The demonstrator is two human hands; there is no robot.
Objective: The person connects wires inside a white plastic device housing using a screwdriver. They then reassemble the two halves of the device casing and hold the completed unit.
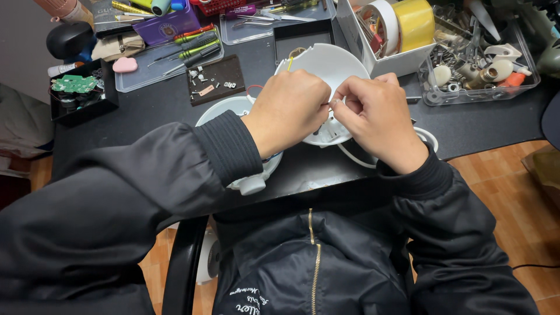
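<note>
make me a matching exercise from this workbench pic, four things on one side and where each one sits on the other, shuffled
Things
1. yellow tape roll
2. green circuit board
3. pink eraser-like block
4. white round housing

Places
A. in the black tray at the left edge of the table
B. under the left hand and right hand, mid-table
C. in the white box at the back, right of centre
D. on the clear flat tray, left of the screwdrivers

Pairs: 1-C, 2-A, 3-D, 4-B
</note>
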